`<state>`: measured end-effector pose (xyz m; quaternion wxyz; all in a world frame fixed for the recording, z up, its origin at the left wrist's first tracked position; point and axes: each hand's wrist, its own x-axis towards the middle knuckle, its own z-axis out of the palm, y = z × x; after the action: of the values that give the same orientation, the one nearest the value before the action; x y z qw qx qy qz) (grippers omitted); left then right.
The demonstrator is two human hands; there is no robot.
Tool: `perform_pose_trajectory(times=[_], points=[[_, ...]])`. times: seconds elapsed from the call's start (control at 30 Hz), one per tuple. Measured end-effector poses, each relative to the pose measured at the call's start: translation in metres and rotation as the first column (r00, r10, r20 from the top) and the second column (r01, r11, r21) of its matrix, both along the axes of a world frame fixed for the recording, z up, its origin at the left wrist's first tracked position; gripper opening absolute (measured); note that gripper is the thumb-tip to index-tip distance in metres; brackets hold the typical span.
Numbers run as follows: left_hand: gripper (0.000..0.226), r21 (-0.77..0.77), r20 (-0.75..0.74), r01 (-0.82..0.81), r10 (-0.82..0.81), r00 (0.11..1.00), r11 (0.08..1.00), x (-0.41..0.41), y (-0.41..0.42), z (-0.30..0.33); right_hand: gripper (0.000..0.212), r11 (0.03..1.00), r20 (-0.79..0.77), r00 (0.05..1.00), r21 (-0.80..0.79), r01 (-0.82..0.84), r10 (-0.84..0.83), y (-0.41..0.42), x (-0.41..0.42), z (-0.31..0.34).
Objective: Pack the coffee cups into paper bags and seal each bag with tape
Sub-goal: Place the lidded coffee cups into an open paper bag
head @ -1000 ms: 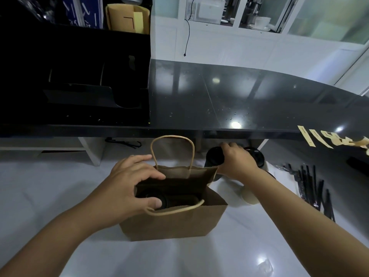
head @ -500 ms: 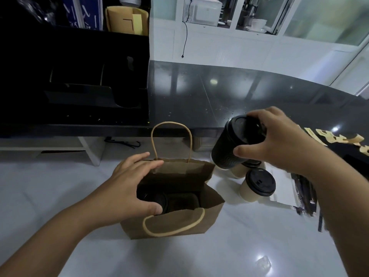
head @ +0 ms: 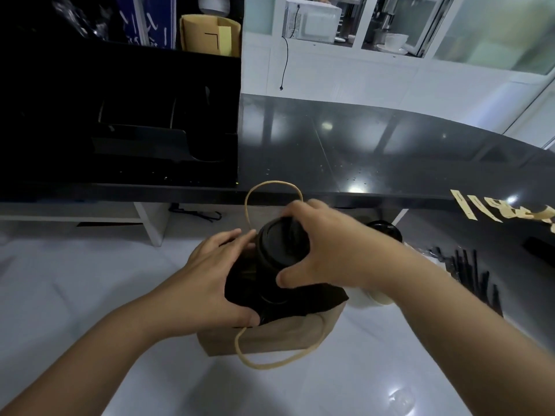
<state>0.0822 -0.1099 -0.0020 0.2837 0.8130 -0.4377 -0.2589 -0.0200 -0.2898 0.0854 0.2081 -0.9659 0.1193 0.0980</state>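
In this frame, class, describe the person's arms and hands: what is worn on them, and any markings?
Both forearms are bare as far as the frame shows: no sleeves in view. The left hand and right hand wear no gloves, and no rings, watch, bracelets or markings are visible.

Dim, cool overhead light. Bright glare spots on the black counter [head: 360,151] at centre and far right, another on the white worktop [head: 90,280] near right. Far left shelving nearly lost in black. Paper bag [head: 270,334] interior in deep shadow. Slight motion blur on hands. Wide-angle bending at edges.
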Motion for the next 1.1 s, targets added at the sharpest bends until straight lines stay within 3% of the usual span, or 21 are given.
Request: perform_pose_trajectory(times=[0.2,0.43,0.73,1.1], points=[[0.119,0.017,0.006,0.016,-0.016,1.000,1.000,-0.002,0.001,0.001,0.086,0.979,-0.148,0.986,-0.176,-0.101,0.075,-0.002,0.004,-0.017],[0.119,0.015,-0.001,0.033,-0.033,0.999,0.999,-0.002,0.002,0.001,0.089,0.882,-0.258,0.956,-0.406,-0.238,0.139,-0.014,-0.002,-0.036],[0.119,0.031,0.003,0.066,-0.067,0.998,0.997,-0.006,0.000,0.001,0.084,0.924,-0.401,0.910,-0.299,-0.239,0.106,-0.015,0.010,-0.060],[0.118,0.035,-0.004,0.057,-0.057,0.998,0.998,-0.004,0.001,0.001,0.099,0.931,-0.448,0.887,-0.263,-0.255,0.117,-0.009,0.016,-0.078]])
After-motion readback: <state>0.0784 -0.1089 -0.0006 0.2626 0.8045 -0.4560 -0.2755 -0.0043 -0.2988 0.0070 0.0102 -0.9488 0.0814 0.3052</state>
